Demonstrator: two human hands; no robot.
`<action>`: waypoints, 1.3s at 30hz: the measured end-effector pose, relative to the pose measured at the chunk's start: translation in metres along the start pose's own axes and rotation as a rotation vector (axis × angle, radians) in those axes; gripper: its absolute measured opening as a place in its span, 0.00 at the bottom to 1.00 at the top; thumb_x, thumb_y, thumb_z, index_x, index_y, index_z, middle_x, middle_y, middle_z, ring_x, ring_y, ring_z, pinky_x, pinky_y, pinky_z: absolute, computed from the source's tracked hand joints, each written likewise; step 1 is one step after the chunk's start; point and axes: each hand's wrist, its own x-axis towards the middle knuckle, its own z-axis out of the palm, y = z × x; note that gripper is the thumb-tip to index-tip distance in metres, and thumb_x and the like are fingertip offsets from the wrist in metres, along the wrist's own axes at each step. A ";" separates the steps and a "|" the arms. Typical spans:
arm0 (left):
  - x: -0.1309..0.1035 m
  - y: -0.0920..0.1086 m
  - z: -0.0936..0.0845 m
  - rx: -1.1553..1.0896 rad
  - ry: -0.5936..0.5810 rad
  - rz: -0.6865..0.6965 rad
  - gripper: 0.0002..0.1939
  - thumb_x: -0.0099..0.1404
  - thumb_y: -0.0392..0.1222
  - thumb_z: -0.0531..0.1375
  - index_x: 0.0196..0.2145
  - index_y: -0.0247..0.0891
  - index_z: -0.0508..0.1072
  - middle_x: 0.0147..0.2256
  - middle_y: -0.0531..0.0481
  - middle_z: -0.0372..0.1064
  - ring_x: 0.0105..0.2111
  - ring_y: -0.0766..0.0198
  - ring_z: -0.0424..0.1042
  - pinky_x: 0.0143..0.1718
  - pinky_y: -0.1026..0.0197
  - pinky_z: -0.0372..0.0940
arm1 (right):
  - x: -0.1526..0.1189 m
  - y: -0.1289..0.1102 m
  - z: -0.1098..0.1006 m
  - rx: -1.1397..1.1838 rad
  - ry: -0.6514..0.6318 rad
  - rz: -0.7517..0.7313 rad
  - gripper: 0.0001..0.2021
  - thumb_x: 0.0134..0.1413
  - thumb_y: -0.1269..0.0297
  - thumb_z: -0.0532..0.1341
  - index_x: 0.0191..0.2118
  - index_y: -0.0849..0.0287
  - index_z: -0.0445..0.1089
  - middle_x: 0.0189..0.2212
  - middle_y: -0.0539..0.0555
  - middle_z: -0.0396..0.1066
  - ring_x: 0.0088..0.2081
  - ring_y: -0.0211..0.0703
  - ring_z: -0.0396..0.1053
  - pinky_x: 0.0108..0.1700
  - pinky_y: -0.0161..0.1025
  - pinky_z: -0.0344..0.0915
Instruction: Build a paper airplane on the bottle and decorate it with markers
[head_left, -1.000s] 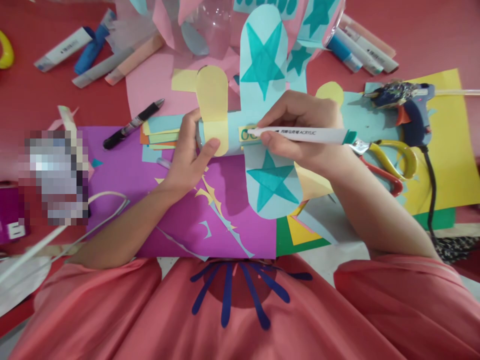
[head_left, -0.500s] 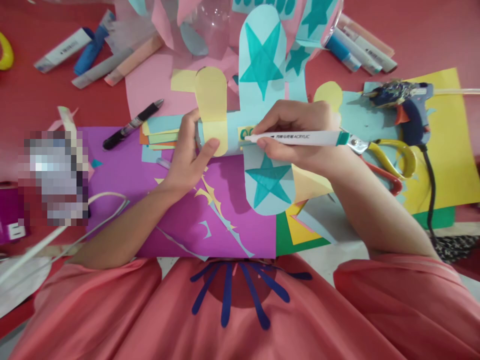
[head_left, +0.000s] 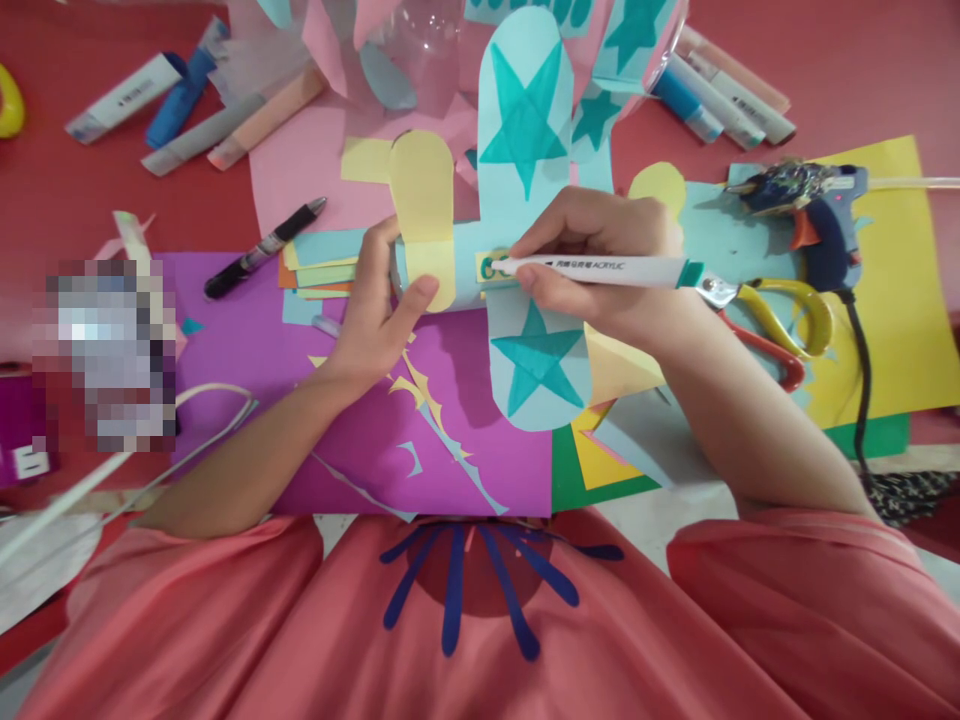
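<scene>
My left hand (head_left: 382, 310) is wrapped round the tail end of a light-blue paper airplane (head_left: 466, 240), thumb on its pale yellow cross strip (head_left: 424, 190). Between the fingers and thumb of my right hand (head_left: 592, 255) is a white acrylic marker (head_left: 611, 271) with a green end, lying nearly level. Its tip touches a small yellow paper patch (head_left: 481, 272) on the airplane's body, where green rounded marks show. The wide blue wing (head_left: 525, 180) crosses the body and bears a green star on each half. My right hand hides part of the body.
Scissors (head_left: 787, 320) and a hot glue gun (head_left: 829, 220) lie on the right, over yellow paper (head_left: 892, 330). Several markers (head_left: 727, 95) are at the back. A black pen (head_left: 262, 250) rests left, near purple paper (head_left: 450, 400) strewn with paper scraps.
The marker's tip has shifted slightly up on the yellow patch, and my right hand has tilted a little with it. My left hand keeps its hold on the airplane.
</scene>
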 end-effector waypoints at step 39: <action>0.000 -0.001 0.000 -0.027 -0.007 -0.024 0.25 0.71 0.62 0.48 0.60 0.51 0.55 0.58 0.44 0.62 0.59 0.49 0.64 0.61 0.41 0.63 | 0.002 -0.001 -0.004 0.046 -0.055 0.056 0.12 0.53 0.55 0.65 0.26 0.55 0.68 0.23 0.49 0.70 0.25 0.37 0.66 0.27 0.36 0.64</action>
